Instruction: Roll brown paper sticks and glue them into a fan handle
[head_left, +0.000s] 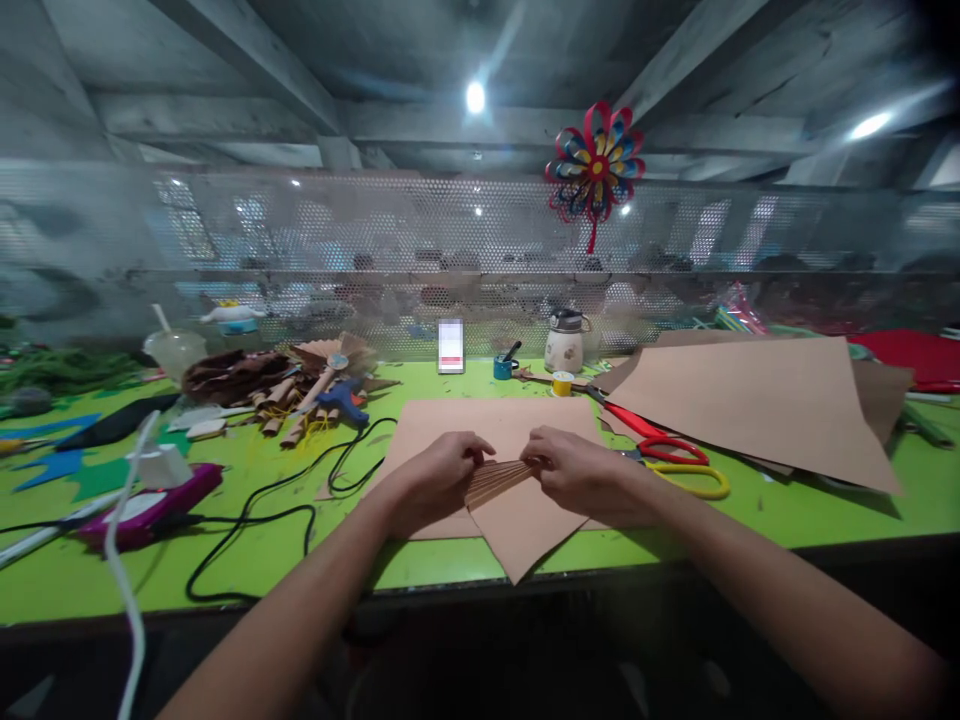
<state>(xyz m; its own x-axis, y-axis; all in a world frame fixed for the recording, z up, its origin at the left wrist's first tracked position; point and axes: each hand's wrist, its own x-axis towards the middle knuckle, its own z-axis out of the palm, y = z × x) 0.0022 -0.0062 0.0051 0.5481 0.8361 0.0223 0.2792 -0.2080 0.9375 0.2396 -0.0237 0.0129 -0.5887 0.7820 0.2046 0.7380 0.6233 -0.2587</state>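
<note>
A sheet of brown kraft paper (520, 530) with narrow accordion pleats along its far edge lies between my hands. Its unfolded part comes to a corner that reaches toward the table's front edge. My left hand (439, 478) is closed at the left end of the pleats, fingers curled. At the right end, my right hand (574, 470) pinches the folds between thumb and fingers. Underneath lies a larger flat sheet of brown paper (427, 420). Scissors with one red and one yellow handle (686, 485) rest just right of my right hand.
On the green table (450, 568) a stack of brown paper (757, 400) fills the right. Beyond my hands stand a phone (451, 346), a blue cup (503, 367), a yellow spool (561, 384) and a jug (564, 345). Leftward are a glue gun (345, 402), black cable and purple power strip (154, 510).
</note>
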